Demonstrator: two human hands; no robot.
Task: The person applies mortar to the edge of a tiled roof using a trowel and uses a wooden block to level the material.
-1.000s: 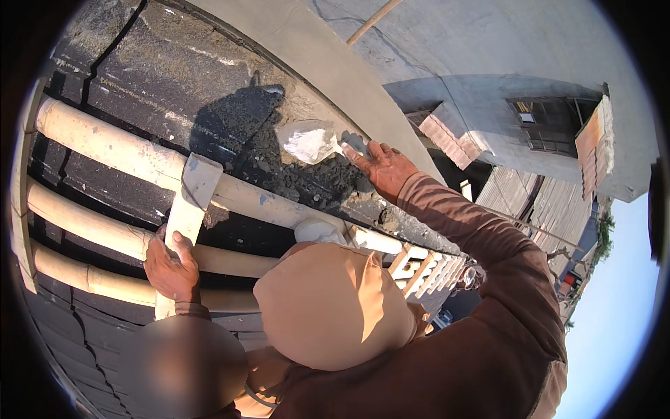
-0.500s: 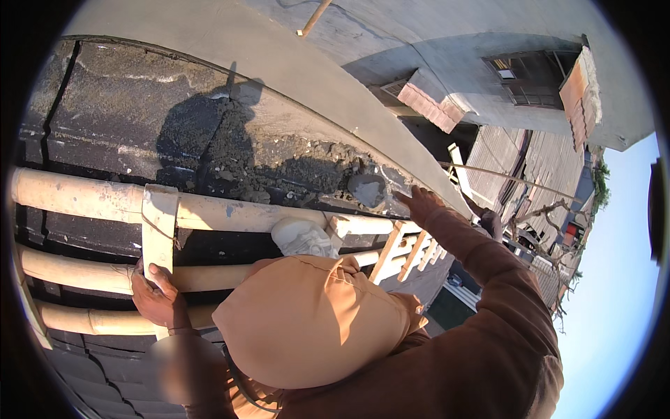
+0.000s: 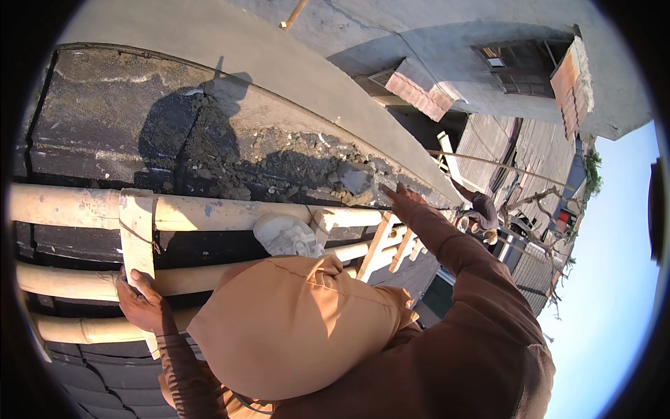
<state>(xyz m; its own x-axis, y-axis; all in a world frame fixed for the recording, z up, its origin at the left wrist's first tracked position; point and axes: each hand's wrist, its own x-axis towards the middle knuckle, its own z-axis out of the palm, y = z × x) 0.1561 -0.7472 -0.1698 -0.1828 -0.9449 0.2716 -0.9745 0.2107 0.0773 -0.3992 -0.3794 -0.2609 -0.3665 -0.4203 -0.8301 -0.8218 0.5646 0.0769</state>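
My right hand [image 3: 406,202] grips a trowel whose grey blade [image 3: 354,180] rests among rough, crumbly mortar [image 3: 258,171] along the seam between dark roofing [image 3: 87,119] and a smooth cement band [image 3: 307,84]. Fingers of my left hand [image 3: 143,307] are wrapped round a pale upright batten [image 3: 137,223] that crosses horizontal bamboo poles [image 3: 70,206]. My tan-clad leg [image 3: 279,314] is bent in the lower middle, with a white shoe [image 3: 285,234] above it by the poles. The trowel's handle is mostly hidden.
Another person [image 3: 481,213] is bent over farther along the roof. Beyond are a grey building wall [image 3: 453,42] with a window and small tiled awnings [image 3: 419,91], weathered sheet roofs [image 3: 492,136], a thin pole and dry branches [image 3: 537,199]. Sky shows at the right.
My right hand and trowel have moved rightward and down along the mortar since a second ago. The view has shifted, and the other person has come into sight beyond my arm.
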